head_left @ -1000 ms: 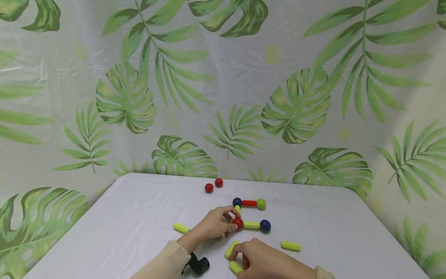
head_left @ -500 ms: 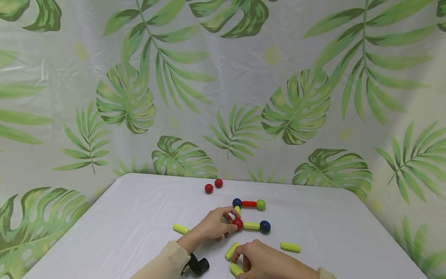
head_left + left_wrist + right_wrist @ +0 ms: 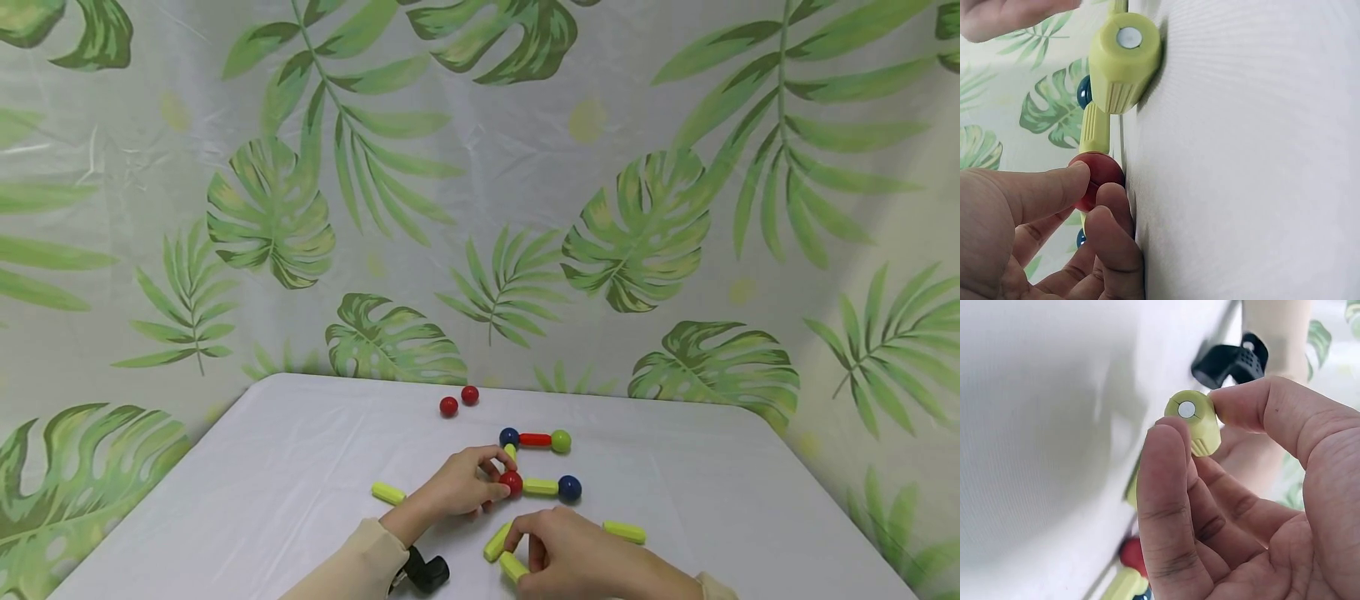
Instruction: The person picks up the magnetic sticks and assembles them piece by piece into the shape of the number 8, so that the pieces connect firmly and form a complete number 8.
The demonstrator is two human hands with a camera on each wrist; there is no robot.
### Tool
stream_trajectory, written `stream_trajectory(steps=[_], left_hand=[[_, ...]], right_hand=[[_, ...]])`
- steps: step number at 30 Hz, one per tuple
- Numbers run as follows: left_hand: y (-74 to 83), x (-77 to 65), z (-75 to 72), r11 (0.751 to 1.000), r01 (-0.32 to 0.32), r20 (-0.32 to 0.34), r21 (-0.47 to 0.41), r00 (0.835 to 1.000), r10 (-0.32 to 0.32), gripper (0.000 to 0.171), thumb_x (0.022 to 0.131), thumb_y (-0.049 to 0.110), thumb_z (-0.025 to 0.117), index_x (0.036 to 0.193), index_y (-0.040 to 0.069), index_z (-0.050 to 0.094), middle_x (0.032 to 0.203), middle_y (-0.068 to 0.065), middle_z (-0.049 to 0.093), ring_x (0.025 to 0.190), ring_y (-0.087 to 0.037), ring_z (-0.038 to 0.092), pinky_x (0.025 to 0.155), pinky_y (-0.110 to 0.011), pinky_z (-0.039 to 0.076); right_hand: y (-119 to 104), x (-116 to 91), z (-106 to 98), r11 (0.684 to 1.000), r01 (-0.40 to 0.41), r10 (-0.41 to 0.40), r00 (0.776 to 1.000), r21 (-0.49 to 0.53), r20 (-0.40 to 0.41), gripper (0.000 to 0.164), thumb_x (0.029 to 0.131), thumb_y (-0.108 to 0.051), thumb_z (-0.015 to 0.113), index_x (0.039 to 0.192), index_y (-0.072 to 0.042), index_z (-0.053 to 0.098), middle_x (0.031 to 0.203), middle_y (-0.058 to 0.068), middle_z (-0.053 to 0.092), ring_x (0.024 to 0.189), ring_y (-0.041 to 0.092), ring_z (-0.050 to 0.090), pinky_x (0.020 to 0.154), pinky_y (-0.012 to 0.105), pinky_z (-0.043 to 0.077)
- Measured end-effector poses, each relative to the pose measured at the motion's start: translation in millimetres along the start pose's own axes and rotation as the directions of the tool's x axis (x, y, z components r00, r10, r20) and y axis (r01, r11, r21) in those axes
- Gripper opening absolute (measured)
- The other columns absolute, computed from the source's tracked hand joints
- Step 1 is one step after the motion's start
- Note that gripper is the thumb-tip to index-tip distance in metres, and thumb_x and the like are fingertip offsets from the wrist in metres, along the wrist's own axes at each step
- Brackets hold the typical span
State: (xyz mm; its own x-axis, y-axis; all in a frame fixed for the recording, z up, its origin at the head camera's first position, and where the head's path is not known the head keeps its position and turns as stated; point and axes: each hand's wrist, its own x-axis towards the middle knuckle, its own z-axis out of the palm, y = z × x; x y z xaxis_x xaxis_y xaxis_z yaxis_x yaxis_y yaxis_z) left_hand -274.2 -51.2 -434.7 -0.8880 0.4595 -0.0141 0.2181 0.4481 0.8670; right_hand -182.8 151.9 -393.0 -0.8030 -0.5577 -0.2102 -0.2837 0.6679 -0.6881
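Observation:
My left hand [image 3: 459,483] pinches a red ball [image 3: 512,483] between thumb and fingers. The ball joins two yellow-green magnetic rods: one rod [image 3: 541,487] runs right to a dark blue ball [image 3: 570,488], the other rod [image 3: 511,451] back to a second blue ball [image 3: 509,437]. From there a red rod [image 3: 536,439] leads to a green ball [image 3: 561,441]. Nearer the front, my right hand [image 3: 573,550] grips another yellow-green rod [image 3: 1207,432] by thumb and fingertips; its round metal end shows in the right wrist view. Just beyond lies a loose yellow-green rod [image 3: 497,542].
Two red balls [image 3: 448,407] lie near the back edge of the white table [image 3: 300,467]. Single yellow-green rods lie left [image 3: 388,493] and right [image 3: 624,532] of the hands. A black strapped device [image 3: 429,573] is at the left wrist. Behind hangs a leaf-patterned curtain [image 3: 510,167].
My right hand has shifted slightly right and away from me, with the rod moving along in its fingers. The left hand and the joined pieces have stayed put.

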Motion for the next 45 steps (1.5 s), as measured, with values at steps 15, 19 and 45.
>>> stream_trajectory(steps=[15, 19, 45], left_hand=[[-1.4, 0.6, 1.3, 1.000, -0.007, -0.005, 0.006, 1.000, 0.007, 0.022, 0.098, 0.009, 0.077, 0.115, 0.022, 0.072, 0.101, -0.002, 0.064, 0.060, -0.014, 0.057, 0.045, -0.022, 0.044], [-1.4, 0.0, 1.0, 1.000, -0.010, -0.004, 0.002, 1.000, 0.010, 0.023, 0.098, 0.008, 0.077, 0.115, 0.022, 0.072, 0.100, -0.003, 0.064, 0.060, -0.015, 0.057, 0.046, -0.022, 0.044], [0.3, 0.0, 0.3, 1.000, 0.000, -0.002, 0.014, 1.000, 0.000, 0.024, 0.098, 0.008, 0.077, 0.116, 0.023, 0.071, 0.101, -0.003, 0.063, 0.061, -0.015, 0.056, 0.046, -0.022, 0.044]], right_hand=[[24.7, 9.4, -55.1, 0.996, 0.068, -0.078, 0.970, -0.051, -0.231, 0.030, 0.090, -0.016, 0.080, 0.116, -0.006, 0.069, 0.076, -0.002, 0.067, 0.063, 0.012, 0.061, 0.057, 0.024, 0.048], [34.7, 13.1, -66.9, 0.998, 0.053, -0.057, 0.954, -0.022, -0.293, 0.032, 0.093, -0.017, 0.078, 0.120, -0.003, 0.066, 0.078, 0.000, 0.068, 0.066, 0.019, 0.064, 0.058, 0.026, 0.049], [84.0, 45.9, -78.1, 0.926, -0.268, 0.360, 0.841, 0.267, -0.404, 0.041, 0.096, -0.028, 0.076, 0.125, 0.000, 0.067, 0.091, 0.004, 0.078, 0.083, 0.015, 0.071, 0.071, 0.030, 0.051]])
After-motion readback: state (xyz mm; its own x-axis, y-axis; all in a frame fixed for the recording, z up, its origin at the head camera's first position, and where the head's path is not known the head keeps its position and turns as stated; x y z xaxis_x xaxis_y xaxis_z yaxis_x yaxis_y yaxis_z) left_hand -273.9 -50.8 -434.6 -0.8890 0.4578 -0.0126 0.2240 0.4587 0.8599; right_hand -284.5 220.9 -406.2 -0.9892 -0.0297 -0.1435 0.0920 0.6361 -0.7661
